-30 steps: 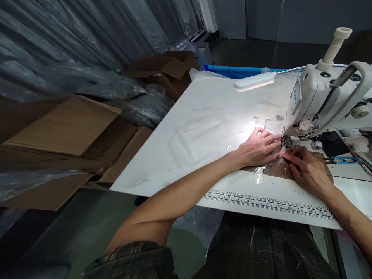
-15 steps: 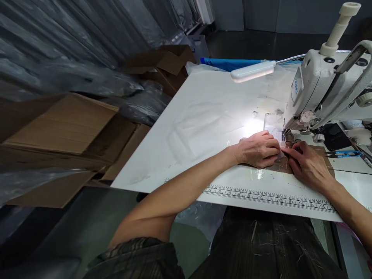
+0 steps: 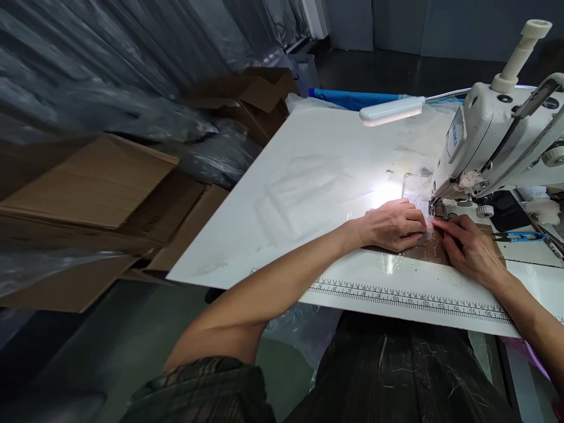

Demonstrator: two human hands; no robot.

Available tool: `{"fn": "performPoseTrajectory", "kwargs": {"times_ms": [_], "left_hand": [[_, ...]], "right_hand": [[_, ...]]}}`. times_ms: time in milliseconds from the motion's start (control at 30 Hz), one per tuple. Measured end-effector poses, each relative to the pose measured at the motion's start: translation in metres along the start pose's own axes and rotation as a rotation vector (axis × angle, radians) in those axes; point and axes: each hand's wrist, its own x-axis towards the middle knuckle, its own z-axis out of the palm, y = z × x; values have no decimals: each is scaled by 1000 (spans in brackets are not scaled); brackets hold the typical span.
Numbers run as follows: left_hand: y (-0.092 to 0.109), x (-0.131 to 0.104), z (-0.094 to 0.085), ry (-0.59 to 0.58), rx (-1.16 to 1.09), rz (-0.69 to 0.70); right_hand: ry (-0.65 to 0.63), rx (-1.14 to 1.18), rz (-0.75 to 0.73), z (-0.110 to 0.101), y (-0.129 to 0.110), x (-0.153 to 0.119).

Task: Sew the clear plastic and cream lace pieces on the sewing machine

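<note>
A small piece of pale, sheer fabric (image 3: 428, 228) lies at the presser foot of a white sewing machine (image 3: 473, 132). My left hand (image 3: 393, 226) is closed on its left side, with curled fingers that hide much of it. From the right, my right hand (image 3: 473, 247) reaches the fabric's edge. Its index fingertip is at the cloth close to the foot, and its other fingers are bent. Beneath both hands is a brown, shiny plate (image 3: 425, 254) with loose thread bits on it.
A ruler strip (image 3: 396, 296) runs along the front of the white table (image 3: 308, 176). Blue thread snips (image 3: 524, 236) and a black flat object (image 3: 509, 211) lie right of the machine. A lamp (image 3: 392, 110) hangs over the table. Cardboard boxes (image 3: 92, 182) stand at left.
My right hand has shifted slightly right and its fingers have drawn a little away from my left hand. My left hand stays by the presser foot. The view has tilted slightly.
</note>
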Motion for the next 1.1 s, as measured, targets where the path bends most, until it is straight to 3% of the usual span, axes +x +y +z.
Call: {"fn": "performPoseTrajectory", "kwargs": {"times_ms": [267,633,1100], "left_hand": [[2,1,-3,-82,-38,-64],[7,7,-11,-194,75,-26],[6,3,-12,-203,125,-32]], "right_hand": [[-56,-97,-21,1,-1,-1],[-70,-148,-89,-2,-2,-2],[-107,-300,-74,-4,-12,6]]}}
